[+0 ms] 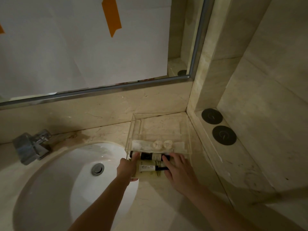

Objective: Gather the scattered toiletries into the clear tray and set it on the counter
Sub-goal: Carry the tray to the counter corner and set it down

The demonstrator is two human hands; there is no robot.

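One clear tray (160,129) sits on the marble tabletop (158,197) beside the sink (58,180), holding two dark bottles (150,156), a pale tube (148,169) and two small round white items (161,144). The left hand (128,164) grips the tray's near-left edge; the right hand (179,170) lies flat, fingers straight, on the bottles.

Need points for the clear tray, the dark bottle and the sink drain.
clear tray (166,115): head view, bare far rim.
dark bottle (150,156): head view, middle of its body, between the two hands.
sink drain (97,169): head view, centre of the metal plug.
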